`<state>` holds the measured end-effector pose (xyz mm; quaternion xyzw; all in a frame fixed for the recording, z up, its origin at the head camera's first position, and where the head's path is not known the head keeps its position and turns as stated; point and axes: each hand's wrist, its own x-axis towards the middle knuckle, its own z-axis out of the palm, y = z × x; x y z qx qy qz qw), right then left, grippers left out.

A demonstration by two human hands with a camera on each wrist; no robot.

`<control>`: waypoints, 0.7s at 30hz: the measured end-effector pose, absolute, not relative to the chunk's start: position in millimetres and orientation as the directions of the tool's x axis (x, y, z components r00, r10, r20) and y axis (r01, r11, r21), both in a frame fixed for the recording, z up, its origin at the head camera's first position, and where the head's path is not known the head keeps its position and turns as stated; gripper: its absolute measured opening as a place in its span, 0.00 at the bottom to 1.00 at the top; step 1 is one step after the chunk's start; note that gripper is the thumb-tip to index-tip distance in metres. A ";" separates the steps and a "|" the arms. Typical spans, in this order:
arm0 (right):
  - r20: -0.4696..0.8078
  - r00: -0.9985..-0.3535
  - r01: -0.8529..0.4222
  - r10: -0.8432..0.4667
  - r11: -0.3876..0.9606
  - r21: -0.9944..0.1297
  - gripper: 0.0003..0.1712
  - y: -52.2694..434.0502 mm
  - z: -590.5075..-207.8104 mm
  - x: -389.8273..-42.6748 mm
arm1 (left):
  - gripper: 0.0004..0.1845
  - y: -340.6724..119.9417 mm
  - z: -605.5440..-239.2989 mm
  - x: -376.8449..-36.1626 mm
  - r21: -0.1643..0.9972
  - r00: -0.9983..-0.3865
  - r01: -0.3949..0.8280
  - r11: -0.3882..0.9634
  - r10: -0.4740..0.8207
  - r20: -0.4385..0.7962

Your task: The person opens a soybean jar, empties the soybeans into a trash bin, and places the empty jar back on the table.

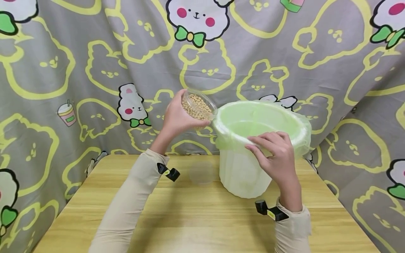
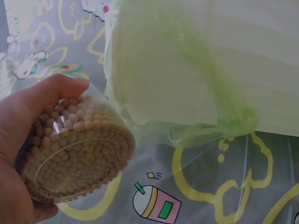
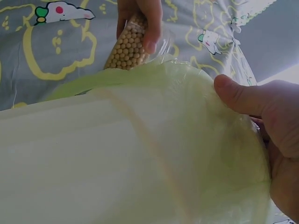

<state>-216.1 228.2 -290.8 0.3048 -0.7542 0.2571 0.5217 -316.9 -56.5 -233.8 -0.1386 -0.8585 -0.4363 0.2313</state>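
My left hand [image 1: 177, 114] grips a clear round tub [image 1: 197, 105] of small beige balls, and the balls lie inside it. The tub tilts toward a white bin [image 1: 243, 172], its mouth near the bin's left rim. In the left wrist view, the tub's base [image 2: 79, 163] faces the camera, with the thumb over its side. A thin green bag [image 1: 234, 123] lines the bin and folds over its rim. My right hand [image 1: 276, 158] holds the bin's near right rim, thumb outside and fingers over the edge. The right wrist view partly hides those fingers behind the bag.
On the wooden table [image 1: 190, 211] a flat, clear round lid [image 1: 201, 173] lies left of the bin. A grey patterned curtain [image 1: 95, 105] hangs behind and at both sides. Each wrist wears a small black camera [image 1: 168, 172].
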 end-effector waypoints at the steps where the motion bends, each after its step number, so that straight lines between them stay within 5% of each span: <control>1: 0.944 -0.269 -0.732 -0.191 0.678 -0.072 0.25 228.0 -290.8 -216.1 | 0.69 -55.4 -232.7 -317.3 0.677 -0.853 0.440 0.590 0.037 0.521; 21: 0.947 -0.262 -0.748 -0.186 0.659 -0.078 0.23 227.8 -291.3 -217.2 | 0.73 -42.0 -206.5 -318.8 0.476 -0.829 0.451 0.755 0.157 0.537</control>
